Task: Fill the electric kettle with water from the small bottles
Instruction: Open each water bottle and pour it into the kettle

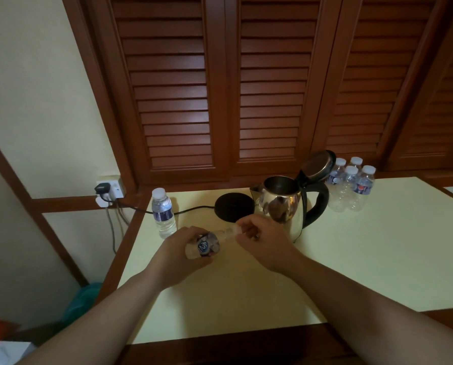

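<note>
A steel electric kettle [285, 206] with a black handle stands on the table with its lid [317, 165] tipped open, just right of its black round base [233, 206]. My left hand [183, 256] grips a small clear water bottle [209, 245] with a blue label, held tilted in front of the kettle. My right hand [259, 234] is closed on that bottle's cap end. A full capped bottle [163, 213] stands upright near the table's left edge. Several capped bottles [351, 185] are grouped behind the kettle on the right.
The pale yellow table [364, 259] has a dark wooden rim. A black cord runs from the base to a wall socket [109, 192] at left. Louvred wooden doors [246, 88] stand behind the table. A teal object [84, 299] lies on the floor at left.
</note>
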A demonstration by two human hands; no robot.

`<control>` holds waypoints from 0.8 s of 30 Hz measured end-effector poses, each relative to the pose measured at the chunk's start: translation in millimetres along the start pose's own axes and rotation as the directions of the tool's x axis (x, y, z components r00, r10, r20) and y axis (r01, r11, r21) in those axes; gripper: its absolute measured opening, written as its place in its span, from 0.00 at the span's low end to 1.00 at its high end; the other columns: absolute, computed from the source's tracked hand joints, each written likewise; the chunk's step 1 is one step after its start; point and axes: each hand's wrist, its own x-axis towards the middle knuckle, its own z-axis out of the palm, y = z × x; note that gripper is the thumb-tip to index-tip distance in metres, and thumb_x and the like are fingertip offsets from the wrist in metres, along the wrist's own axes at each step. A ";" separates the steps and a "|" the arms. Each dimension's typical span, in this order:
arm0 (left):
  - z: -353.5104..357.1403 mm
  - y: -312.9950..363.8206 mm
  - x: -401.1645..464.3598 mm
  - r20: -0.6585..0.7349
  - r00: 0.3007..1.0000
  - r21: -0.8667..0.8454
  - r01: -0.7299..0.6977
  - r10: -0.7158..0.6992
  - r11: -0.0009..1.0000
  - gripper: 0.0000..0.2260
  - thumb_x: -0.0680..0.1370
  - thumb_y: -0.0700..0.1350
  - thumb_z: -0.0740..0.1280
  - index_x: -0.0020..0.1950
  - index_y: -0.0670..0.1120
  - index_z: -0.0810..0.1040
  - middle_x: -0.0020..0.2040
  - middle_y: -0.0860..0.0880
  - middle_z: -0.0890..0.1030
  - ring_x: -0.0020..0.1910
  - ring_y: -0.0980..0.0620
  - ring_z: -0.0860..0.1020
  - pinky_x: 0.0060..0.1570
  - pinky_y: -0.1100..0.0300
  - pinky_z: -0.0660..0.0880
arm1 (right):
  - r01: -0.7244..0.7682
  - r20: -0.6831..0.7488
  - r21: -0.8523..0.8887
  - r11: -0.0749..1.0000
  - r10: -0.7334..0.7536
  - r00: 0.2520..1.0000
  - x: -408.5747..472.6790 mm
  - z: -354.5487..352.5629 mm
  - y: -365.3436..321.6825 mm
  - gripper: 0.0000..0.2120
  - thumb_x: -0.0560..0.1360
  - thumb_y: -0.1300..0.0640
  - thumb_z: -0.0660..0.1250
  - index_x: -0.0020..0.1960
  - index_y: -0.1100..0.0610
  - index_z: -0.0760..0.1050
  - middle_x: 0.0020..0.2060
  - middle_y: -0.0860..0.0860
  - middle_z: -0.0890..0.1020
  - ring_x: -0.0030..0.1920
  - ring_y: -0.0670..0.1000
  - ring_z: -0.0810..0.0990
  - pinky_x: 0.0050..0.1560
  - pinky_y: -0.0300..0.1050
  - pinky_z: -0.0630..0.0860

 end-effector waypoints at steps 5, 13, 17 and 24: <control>-2.9 -0.7 -0.9 0.034 0.998 -0.006 -0.061 0.061 0.998 0.24 0.71 0.51 0.81 0.64 0.61 0.77 0.55 0.61 0.80 0.52 0.60 0.80 0.52 0.61 0.81 | -0.005 0.100 0.037 0.999 0.002 0.995 -3.9 -4.6 -0.6 0.12 0.78 0.52 0.73 0.61 0.51 0.81 0.51 0.43 0.83 0.50 0.41 0.82 0.49 0.36 0.81; -12.2 -2.7 -4.2 0.087 0.991 -0.044 -0.100 0.103 0.994 0.25 0.72 0.53 0.80 0.66 0.61 0.77 0.56 0.59 0.81 0.53 0.62 0.80 0.53 0.63 0.79 | 0.016 0.151 0.056 0.998 -0.024 0.988 -5.9 -7.3 -7.5 0.13 0.78 0.51 0.74 0.63 0.51 0.83 0.55 0.43 0.83 0.54 0.41 0.82 0.53 0.39 0.82; -16.2 -4.0 -7.2 0.063 0.989 -0.043 -0.133 0.135 0.990 0.25 0.71 0.51 0.81 0.65 0.60 0.78 0.56 0.59 0.81 0.54 0.62 0.79 0.53 0.64 0.79 | 0.021 0.160 0.022 1.000 -0.025 0.987 -9.6 -1.6 -11.4 0.14 0.80 0.48 0.71 0.63 0.50 0.82 0.54 0.41 0.83 0.53 0.39 0.81 0.52 0.35 0.79; -16.1 -12.5 -10.8 0.059 0.985 0.005 -0.161 0.161 0.987 0.27 0.71 0.54 0.80 0.69 0.57 0.78 0.56 0.58 0.81 0.53 0.59 0.79 0.56 0.58 0.79 | -0.048 0.182 -0.045 0.998 0.056 0.982 -14.5 8.7 -18.4 0.10 0.82 0.46 0.67 0.55 0.52 0.78 0.43 0.48 0.82 0.42 0.47 0.83 0.44 0.45 0.84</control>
